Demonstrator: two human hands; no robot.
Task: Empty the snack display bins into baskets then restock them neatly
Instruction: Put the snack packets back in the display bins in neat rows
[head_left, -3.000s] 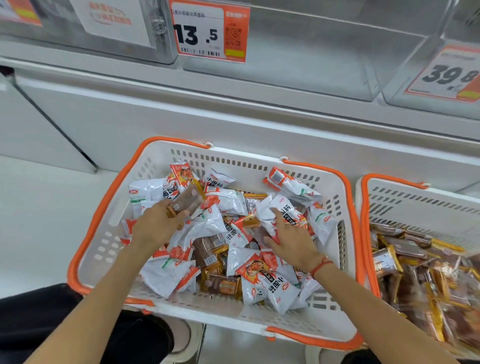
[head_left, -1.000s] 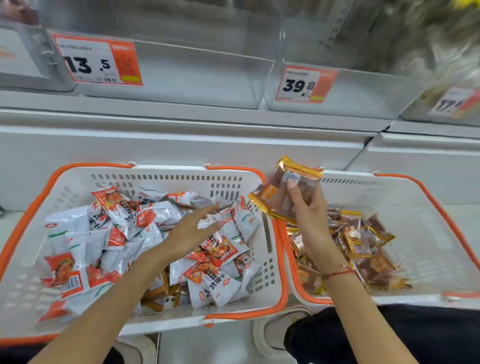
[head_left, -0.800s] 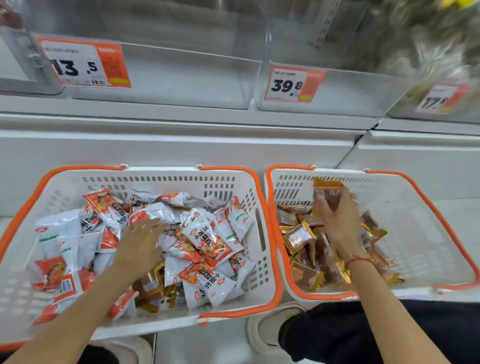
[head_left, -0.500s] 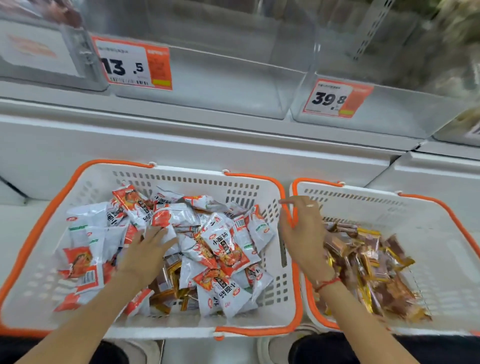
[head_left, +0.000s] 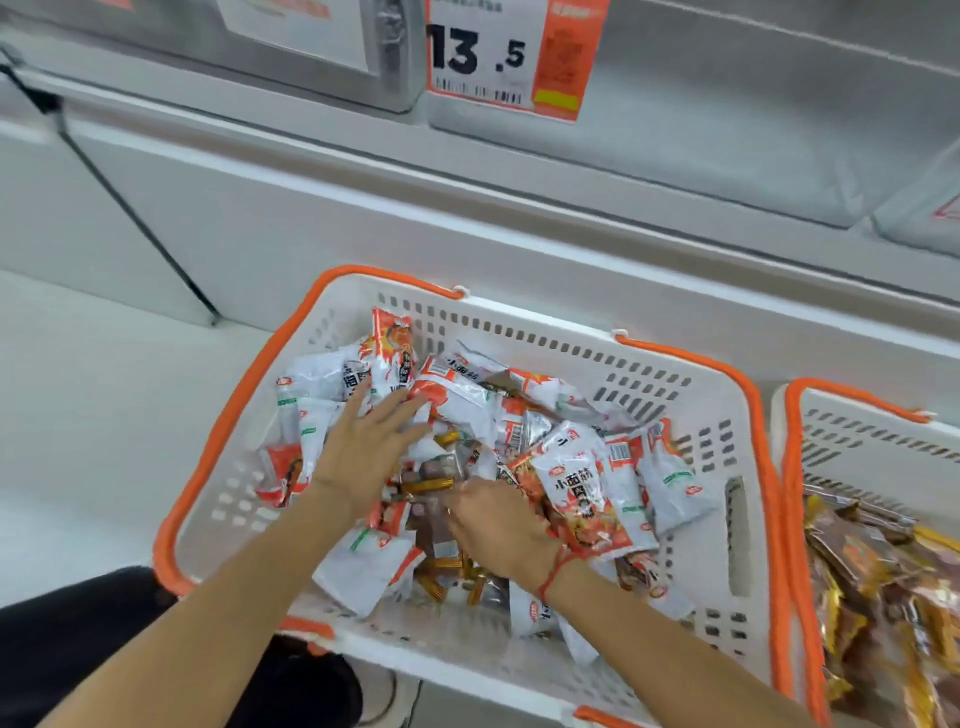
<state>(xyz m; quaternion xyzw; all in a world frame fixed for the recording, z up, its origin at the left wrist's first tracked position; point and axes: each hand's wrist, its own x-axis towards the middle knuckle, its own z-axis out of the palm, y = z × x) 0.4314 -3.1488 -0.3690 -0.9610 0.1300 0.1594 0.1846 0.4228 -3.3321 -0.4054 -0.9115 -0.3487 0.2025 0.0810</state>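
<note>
In the middle of the left basket (head_left: 691, 415), under my right hand (head_left: 501, 530), lie the brown gold-edged packets (head_left: 434, 475), half buried among the white and red packets (head_left: 582, 488) that fill most of it. I judge the step in hand to be sorting: the brown ones belong with the brown pile (head_left: 883, 582) in the right basket (head_left: 872, 431), which stands just beside, to my right. My right grip has its fingers curled down into the heap on a brown packet; whether it has truly pinched it I cannot tell. My left hand (head_left: 363, 447) lies flat, fingers spread and straight, pressing white packets back toward the far left corner and holding nothing. The right hand is the nearer to both the target and its destination. The obstruction is the loose white packets overlapping the brown ones, and the two orange rims between the baskets. Above, the display bin (head_left: 727, 130) with the price tag (head_left: 511, 52) appears emptied.
</note>
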